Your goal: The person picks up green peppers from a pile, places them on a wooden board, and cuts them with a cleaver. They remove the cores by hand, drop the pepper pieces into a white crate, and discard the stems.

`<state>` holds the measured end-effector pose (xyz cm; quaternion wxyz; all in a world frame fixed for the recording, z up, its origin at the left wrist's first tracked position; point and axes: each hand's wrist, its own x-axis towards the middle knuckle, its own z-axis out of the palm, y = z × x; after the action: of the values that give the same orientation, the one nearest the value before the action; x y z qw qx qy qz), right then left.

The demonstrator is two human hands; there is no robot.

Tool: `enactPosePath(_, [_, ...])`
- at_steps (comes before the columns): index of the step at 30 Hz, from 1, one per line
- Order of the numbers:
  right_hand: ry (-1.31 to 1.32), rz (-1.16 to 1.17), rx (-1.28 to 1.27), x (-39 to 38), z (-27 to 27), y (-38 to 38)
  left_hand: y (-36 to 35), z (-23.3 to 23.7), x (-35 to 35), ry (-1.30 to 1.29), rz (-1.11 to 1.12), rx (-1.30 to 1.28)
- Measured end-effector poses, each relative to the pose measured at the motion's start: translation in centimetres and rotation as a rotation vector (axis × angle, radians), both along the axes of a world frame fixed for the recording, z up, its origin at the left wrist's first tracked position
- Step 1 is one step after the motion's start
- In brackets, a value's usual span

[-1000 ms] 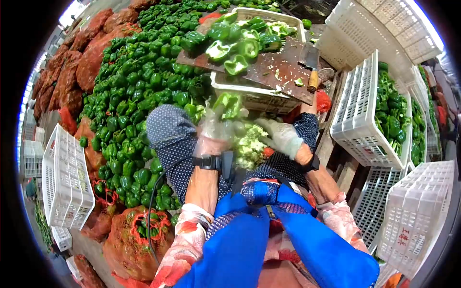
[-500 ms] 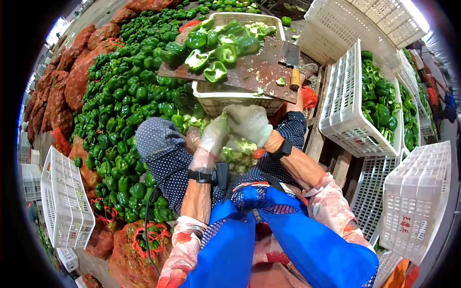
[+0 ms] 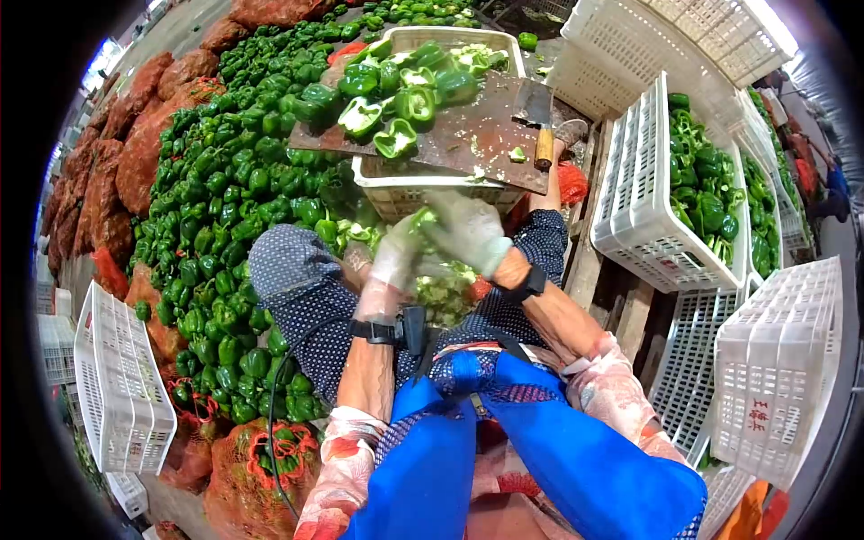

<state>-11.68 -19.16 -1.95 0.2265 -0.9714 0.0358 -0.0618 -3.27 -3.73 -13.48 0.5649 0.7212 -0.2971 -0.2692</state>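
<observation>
My gloved left hand (image 3: 394,254) is closed around a green bell pepper piece (image 3: 423,217), held low in front of the crate. Beside it, my gloved right hand (image 3: 470,234) reaches toward the same piece; its fingers are smeared by motion, so their grip cannot be made out. Pale green pepper scraps (image 3: 441,304) lie between my legs, below the hands. Beyond them, a brown cutting board (image 3: 468,135) rests across a white crate (image 3: 423,180). Halved peppers (image 3: 394,139) are heaped on its left part, and a cleaver (image 3: 533,103) with a wooden handle lies at its right end.
A large pile of whole green peppers (image 3: 234,198) spreads to the left, with red mesh sacks (image 3: 135,171) behind. White crates stand on the right, one full of peppers (image 3: 711,193). Another white crate (image 3: 126,378) stands at the left. Wooden slats (image 3: 634,319) lie at the right.
My right hand has shifted slightly and its fingers are blurred beside the pepper piece. The left hand stays closed on the piece. The whole view has moved slightly.
</observation>
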Motion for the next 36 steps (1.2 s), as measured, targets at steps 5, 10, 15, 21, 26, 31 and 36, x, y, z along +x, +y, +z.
enactPosePath(5, [0.057,0.059,0.008,0.6,-2.0,0.3,-0.1,4.4,-2.1,0.233,0.148,-0.014])
enactPosePath(10, [0.170,0.131,-0.045,-0.3,-1.1,-0.3,0.0,8.9,-3.2,0.321,0.204,0.025])
enactPosePath(15, [0.066,0.111,-0.095,-0.4,-0.6,-0.1,0.3,4.2,-2.2,0.323,0.147,-0.093])
enactPosePath(21, [-0.015,0.017,0.092,0.4,-3.0,0.3,-0.3,4.7,-2.2,0.428,0.226,-0.028])
enactPosePath(26, [-0.093,-0.130,1.006,0.9,-2.8,-1.2,-0.3,6.3,-1.5,0.484,0.188,-0.113])
enactPosePath(31, [0.107,0.048,0.771,-0.4,-3.7,-2.5,-0.1,8.3,-2.5,0.757,0.211,-0.309])
enactPosePath(36, [-0.212,-0.130,0.498,-1.0,-0.2,-2.8,-0.4,10.6,-3.0,0.765,0.099,-0.347])
